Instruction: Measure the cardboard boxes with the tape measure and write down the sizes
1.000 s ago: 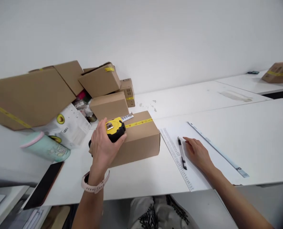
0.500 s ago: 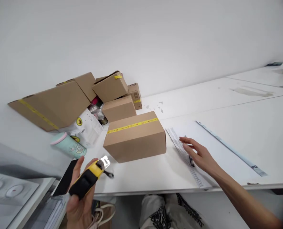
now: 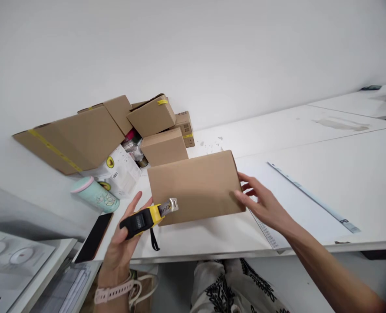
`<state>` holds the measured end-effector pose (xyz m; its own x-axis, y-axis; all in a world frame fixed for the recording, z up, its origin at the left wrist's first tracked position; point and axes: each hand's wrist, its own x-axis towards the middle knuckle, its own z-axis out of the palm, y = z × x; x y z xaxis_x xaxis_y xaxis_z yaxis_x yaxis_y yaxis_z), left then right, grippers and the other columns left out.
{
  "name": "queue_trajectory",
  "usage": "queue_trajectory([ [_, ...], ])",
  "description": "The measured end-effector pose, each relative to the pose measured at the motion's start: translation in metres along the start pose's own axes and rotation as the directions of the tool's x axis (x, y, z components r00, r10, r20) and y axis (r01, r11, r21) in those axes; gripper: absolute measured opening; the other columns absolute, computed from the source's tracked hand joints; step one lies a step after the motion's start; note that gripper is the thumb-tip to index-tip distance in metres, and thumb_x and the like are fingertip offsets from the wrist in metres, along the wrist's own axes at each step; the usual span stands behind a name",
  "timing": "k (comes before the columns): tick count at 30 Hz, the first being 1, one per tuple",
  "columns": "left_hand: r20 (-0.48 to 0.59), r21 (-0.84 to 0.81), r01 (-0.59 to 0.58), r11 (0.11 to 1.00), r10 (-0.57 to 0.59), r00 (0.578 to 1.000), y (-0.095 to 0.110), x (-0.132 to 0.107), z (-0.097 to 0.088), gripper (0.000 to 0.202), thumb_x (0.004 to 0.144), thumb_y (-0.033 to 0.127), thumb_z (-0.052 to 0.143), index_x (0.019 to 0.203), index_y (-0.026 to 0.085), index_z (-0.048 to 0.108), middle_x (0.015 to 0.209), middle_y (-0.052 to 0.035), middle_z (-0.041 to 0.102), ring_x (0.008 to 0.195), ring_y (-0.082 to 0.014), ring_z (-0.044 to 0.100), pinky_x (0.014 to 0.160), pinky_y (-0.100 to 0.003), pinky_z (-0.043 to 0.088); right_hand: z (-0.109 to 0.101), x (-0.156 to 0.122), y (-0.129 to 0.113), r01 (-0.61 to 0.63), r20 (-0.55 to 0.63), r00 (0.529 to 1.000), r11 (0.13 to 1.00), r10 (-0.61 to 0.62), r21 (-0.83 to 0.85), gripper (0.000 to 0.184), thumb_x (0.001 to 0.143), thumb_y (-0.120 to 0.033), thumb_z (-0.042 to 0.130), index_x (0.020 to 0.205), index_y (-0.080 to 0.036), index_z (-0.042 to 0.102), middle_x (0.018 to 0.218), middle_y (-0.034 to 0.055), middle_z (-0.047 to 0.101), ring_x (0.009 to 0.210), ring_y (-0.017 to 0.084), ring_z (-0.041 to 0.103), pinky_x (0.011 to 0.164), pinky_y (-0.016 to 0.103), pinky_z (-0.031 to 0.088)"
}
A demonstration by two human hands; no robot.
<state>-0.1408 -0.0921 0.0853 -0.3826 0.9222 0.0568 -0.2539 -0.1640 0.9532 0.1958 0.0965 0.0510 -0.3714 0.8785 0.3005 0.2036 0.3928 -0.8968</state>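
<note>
My left hand (image 3: 123, 245) is closed around a yellow and black tape measure (image 3: 142, 221), its short blade end sticking out to the right and a black strap hanging below. The fingertips of that hand reach the left end of a closed cardboard box (image 3: 194, 187); whether they press on it I cannot tell. At the box's right end, my right hand (image 3: 261, 202) grips the edge, thumb on the near face and fingers behind. The box is tilted, with a plain brown face turned towards me, and its yellow tape is out of sight.
Several cardboard boxes (image 3: 162, 148) are stacked at the back left, near a white carton with avocado pictures (image 3: 123, 176). A mint tumbler (image 3: 97, 195) and a black flat object (image 3: 94, 237) lie at the left. A large white paper sheet (image 3: 297, 204) covers part of the white table (image 3: 352, 169).
My right hand has moved left from the paper and taken hold of the box. The box has tipped, hiding its taped top. My left hand has moved right with the tape measure.
</note>
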Motion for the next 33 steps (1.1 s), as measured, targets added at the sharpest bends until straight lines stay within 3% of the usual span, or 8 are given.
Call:
queue_trajectory([
  [4,-0.016,-0.001,0.095,0.996,-0.095,0.995,0.033,0.007,0.016,0.085,0.072,0.06,0.076,0.145,0.017,0.062,0.127,-0.018,0.075,0.119,-0.0451,0.068,0.101,-0.063,0.054,-0.018,0.003,-0.019,-0.026,-0.146,0.989,1.0,0.024,-0.015,0.055,0.092,-0.059,0.064,0.14,-0.031,0.063,0.122,0.0122,0.067,0.077,0.02,0.066,0.06,0.034,0.059],
  [8,-0.107,0.077,0.162,0.984,-0.154,0.982,0.045,0.021,0.037,0.061,0.075,0.054,0.077,0.127,0.021,0.074,0.118,-0.0129,0.079,0.105,-0.0388,0.073,0.083,-0.053,0.064,-0.017,0.006,-0.007,-0.142,-0.08,0.985,0.983,0.151,0.113,0.052,0.092,-0.06,0.062,0.133,-0.029,0.066,0.129,0.0122,0.066,0.081,0.021,0.067,0.059,0.033,0.057],
  [11,-0.154,0.17,0.146,0.974,-0.12,0.981,0.057,0.032,0.065,0.056,0.071,0.053,0.08,0.119,0.023,0.078,0.112,-0.0099,0.08,0.097,-0.0337,0.074,0.072,-0.042,0.065,-0.011,0.007,0.006,-0.199,-0.046,0.976,0.956,0.213,0.214,0.051,0.093,-0.059,0.058,0.132,-0.027,0.065,0.127,0.0123,0.069,0.09,0.024,0.068,0.065,0.035,0.058],
  [15,-0.066,0.346,0.16,0.925,-0.146,0.987,0.07,0.056,0.115,0.059,0.059,0.054,0.087,0.107,0.021,0.08,0.104,-0.0103,0.08,0.094,-0.0319,0.073,0.063,-0.034,0.063,-0.005,0.009,0.015,-0.166,-0.171,0.958,0.931,0.231,0.325,0.048,0.093,-0.057,0.057,0.127,-0.023,0.067,0.123,0.0124,0.07,0.082,0.019,0.063,0.066,0.035,0.056],
  [20,0.118,0.567,0.148,0.81,-0.258,0.959,0.057,0.092,0.172,0.052,0.067,0.058,0.083,0.103,0.02,0.076,0.1,-0.0089,0.077,0.09,-0.0265,0.072,0.056,-0.028,0.057,-0.004,0.007,0.02,-0.097,-0.311,0.925,0.928,0.217,0.359,0.041,0.093,-0.05,0.056,0.121,-0.022,0.067,0.123,0.0118,0.07,0.087,0.019,0.061,0.071,0.035,0.055],
  [24,0.088,0.651,0.201,0.732,-0.336,0.938,0.041,0.107,0.206,0.051,0.068,0.054,0.082,0.1,0.017,0.07,0.087,-0.0088,0.075,0.074,-0.0222,0.07,0.046,-0.025,0.048,-0.009,0.003,0.026,-0.066,-0.326,0.93,0.952,0.167,0.3,0.038,0.095,-0.049,0.056,0.121,-0.024,0.068,0.126,0.0105,0.07,0.098,0.023,0.062,0.083,0.04,0.056],
  [28,0.069,0.684,0.202,0.701,-0.337,0.939,0.036,0.112,0.216,0.05,0.068,0.054,0.081,0.1,0.017,0.067,0.089,-0.0088,0.074,0.074,-0.0211,0.07,0.047,-0.025,0.047,-0.017,0.003,0.03,-0.041,-0.319,0.941,0.974,0.113,0.223,0.036,0.098,-0.05,0.053,0.121,-0.027,0.069,0.13,0.0087,0.069,0.101,0.024,0.063,0.091,0.044,0.053],
  [33,0.02,0.705,0.205,0.679,-0.308,0.951,0.036,0.115,0.203,0.058,0.065,0.059,0.083,0.104,0.02,0.067,0.089,-0.0066,0.074,0.079,-0.0223,0.071,0.05,-0.025,0.052,-0.027,0.021,0.019,0.063,-0.228,0.973,0.991,-0.035,0.117,0.035,0.101,-0.052,0.049,0.114,-0.029,0.072,0.126,0.0073,0.07,0.116,0.026,0.061,0.102,0.045,0.048],
])
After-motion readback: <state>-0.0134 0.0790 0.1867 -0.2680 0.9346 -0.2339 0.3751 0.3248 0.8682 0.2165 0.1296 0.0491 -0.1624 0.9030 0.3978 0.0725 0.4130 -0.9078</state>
